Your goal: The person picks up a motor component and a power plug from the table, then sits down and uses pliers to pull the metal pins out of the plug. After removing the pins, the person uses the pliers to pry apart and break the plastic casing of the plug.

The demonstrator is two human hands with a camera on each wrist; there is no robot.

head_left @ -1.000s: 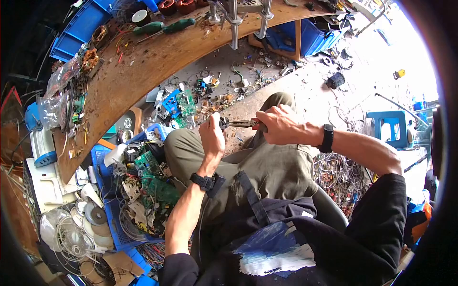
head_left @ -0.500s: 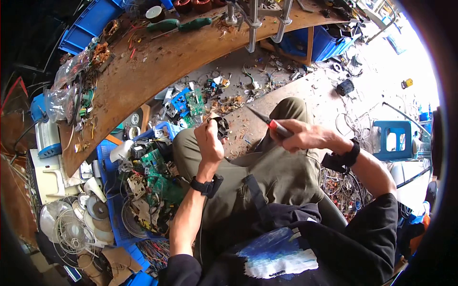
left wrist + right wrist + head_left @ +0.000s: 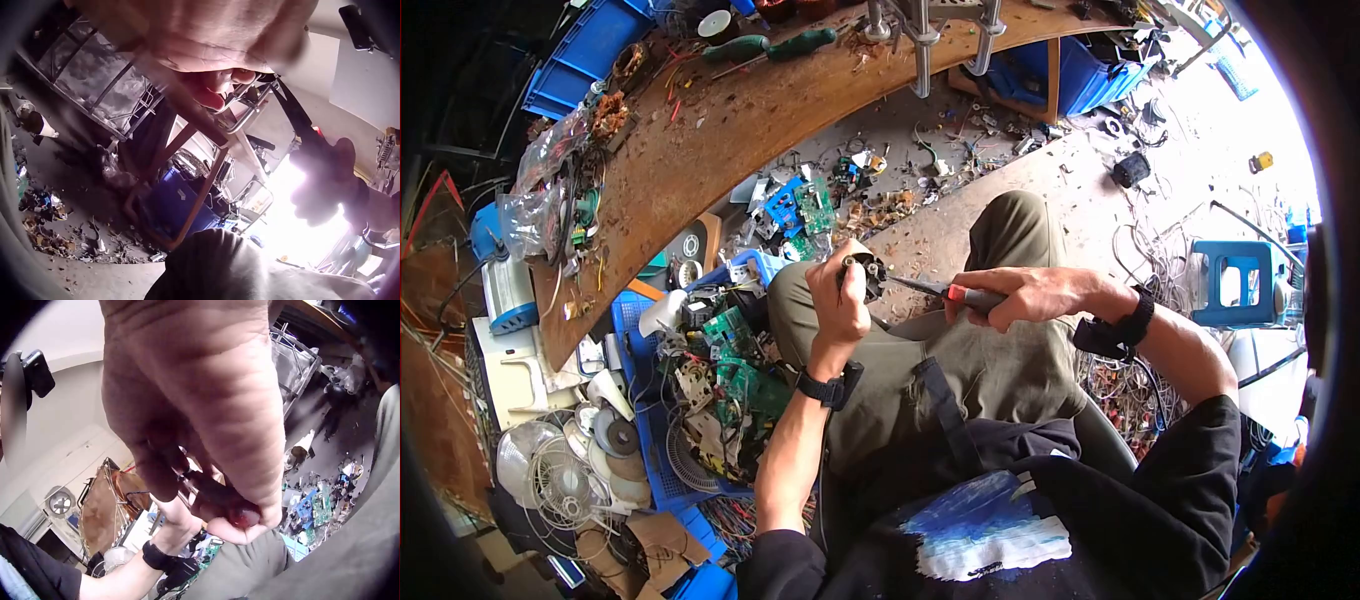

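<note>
In the head view the left hand [image 3: 840, 300] grips a small dark round part [image 3: 868, 278] above the left knee, its face turned up and to the right. The right hand [image 3: 1040, 293] holds long-nosed pliers [image 3: 972, 297] with red and grey handles, their tips pointing left at the part's edge. Whether the tips touch it, I cannot tell. In the left wrist view the dark pliers [image 3: 292, 111] reach up from the right hand [image 3: 325, 178] towards the left hand [image 3: 225, 31]. The right wrist view shows the right hand [image 3: 200, 406] curled round the handles, mostly hiding them.
A curved wooden bench [image 3: 690, 165] with green-handled screwdrivers [image 3: 802, 42] spans the front. At the left stands a blue basket [image 3: 632, 350] of circuit boards, near fan parts [image 3: 565, 480]. A blue stool [image 3: 1228, 283] is at the right; scraps litter the floor.
The pliers first reached to the part, then swung away with tips raised, and now point left at it again. The left hand keeps hold of the part, whose round face has turned into view.
</note>
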